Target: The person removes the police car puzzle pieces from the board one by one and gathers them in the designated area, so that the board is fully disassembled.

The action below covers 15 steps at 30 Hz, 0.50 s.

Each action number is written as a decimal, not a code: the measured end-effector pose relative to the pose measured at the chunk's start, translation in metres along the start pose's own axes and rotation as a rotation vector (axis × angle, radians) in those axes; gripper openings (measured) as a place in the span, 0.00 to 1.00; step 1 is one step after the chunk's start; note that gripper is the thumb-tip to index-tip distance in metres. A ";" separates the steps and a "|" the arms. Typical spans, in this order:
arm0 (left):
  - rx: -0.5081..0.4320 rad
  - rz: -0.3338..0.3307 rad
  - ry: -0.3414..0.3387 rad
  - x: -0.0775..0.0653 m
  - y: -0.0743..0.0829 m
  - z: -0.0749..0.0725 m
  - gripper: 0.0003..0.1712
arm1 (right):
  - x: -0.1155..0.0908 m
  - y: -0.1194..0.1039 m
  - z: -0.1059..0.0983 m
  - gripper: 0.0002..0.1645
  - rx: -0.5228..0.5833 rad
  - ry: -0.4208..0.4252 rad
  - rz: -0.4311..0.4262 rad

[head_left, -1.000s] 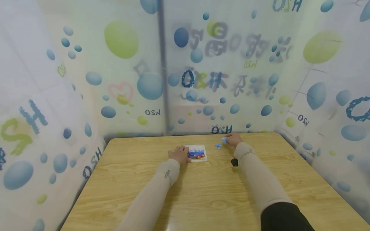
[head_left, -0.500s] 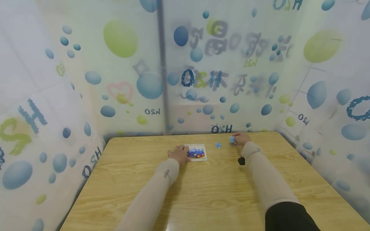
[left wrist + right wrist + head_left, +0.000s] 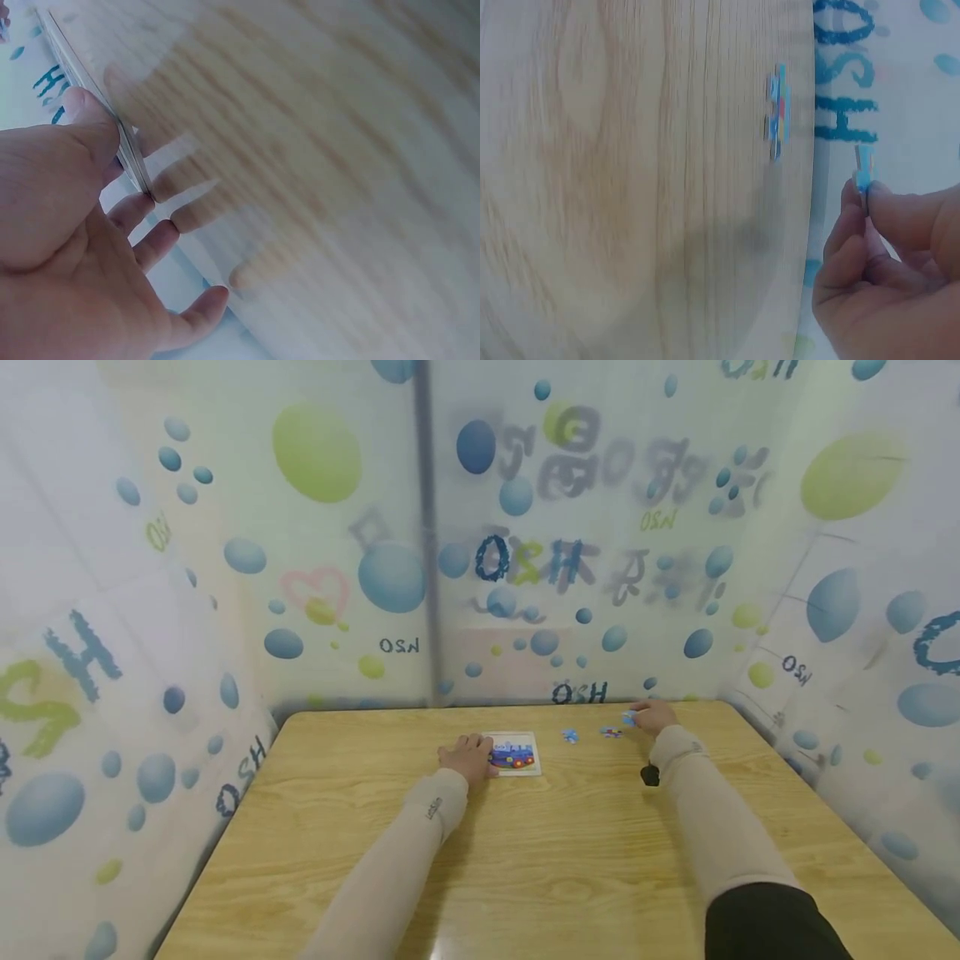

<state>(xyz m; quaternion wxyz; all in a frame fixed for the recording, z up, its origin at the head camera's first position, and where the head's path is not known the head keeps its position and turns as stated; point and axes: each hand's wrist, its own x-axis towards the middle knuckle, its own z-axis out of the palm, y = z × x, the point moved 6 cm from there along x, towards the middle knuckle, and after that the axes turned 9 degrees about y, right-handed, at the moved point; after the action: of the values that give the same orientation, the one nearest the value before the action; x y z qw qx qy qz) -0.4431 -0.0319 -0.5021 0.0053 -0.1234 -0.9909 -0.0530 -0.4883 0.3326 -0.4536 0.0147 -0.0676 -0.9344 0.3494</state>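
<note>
A small jigsaw puzzle board (image 3: pixel 517 753) with a white border and a blue picture lies toward the far side of the table. My left hand (image 3: pixel 467 758) holds it at its left end, thumb at the near side and fingers spread beyond; in the left wrist view the board's edge (image 3: pixel 133 161) shows between thumb and fingers. To the right, my right hand (image 3: pixel 655 718) pinches a light blue puzzle piece (image 3: pixel 864 169) between thumb and fingertips, raised off the table. Nearest to it on the table are some puzzle pieces (image 3: pixel 611 732); a further blue piece (image 3: pixel 570 736) lies closer to the board.
The wooden table (image 3: pixel 540 860) ends just beyond the pieces. Behind it and on both sides hang curtains (image 3: pixel 337 568) printed with blue and green dots. A black object (image 3: pixel 650 775) is at the right wrist.
My right hand has moved rightward along the far edge. Pieces that were at its fingers now lie on the table, and one stays pinched. The left hand keeps its place on the board.
</note>
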 end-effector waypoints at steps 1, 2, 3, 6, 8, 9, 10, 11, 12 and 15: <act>0.000 0.000 0.002 0.000 0.000 0.000 0.32 | 0.000 0.002 -0.002 0.31 -0.002 -0.003 -0.001; 0.002 -0.002 0.001 0.001 -0.001 0.001 0.32 | 0.001 0.005 -0.003 0.31 -0.006 -0.007 -0.008; 0.004 -0.001 0.006 0.001 -0.001 0.001 0.32 | 0.001 0.007 -0.005 0.30 -0.021 0.000 -0.016; 0.001 -0.001 0.016 0.001 -0.001 0.002 0.33 | 0.002 0.014 -0.009 0.29 -0.042 0.017 -0.034; -0.001 0.002 0.025 0.001 -0.001 0.003 0.33 | 0.003 0.019 -0.010 0.28 -0.033 0.027 -0.028; 0.001 0.004 0.028 0.001 -0.001 0.003 0.32 | 0.003 0.021 -0.011 0.28 -0.028 0.033 -0.022; 0.003 0.005 0.029 0.001 -0.001 0.003 0.32 | 0.004 0.023 -0.011 0.27 -0.019 0.036 -0.015; 0.004 0.005 0.030 0.000 -0.001 0.003 0.32 | 0.004 0.024 -0.011 0.27 -0.009 0.038 -0.009; 0.008 0.006 0.029 0.000 -0.002 0.003 0.32 | 0.005 0.025 -0.011 0.27 -0.001 0.040 -0.002; 0.011 0.004 0.026 0.000 -0.001 0.003 0.31 | 0.009 0.030 -0.009 0.28 0.013 0.045 0.006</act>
<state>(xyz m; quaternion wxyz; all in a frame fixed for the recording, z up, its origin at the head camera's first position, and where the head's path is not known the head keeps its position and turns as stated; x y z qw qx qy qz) -0.4433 -0.0329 -0.5048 0.0187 -0.1248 -0.9908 -0.0492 -0.4927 0.3619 -0.4665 0.0351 -0.0779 -0.9314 0.3537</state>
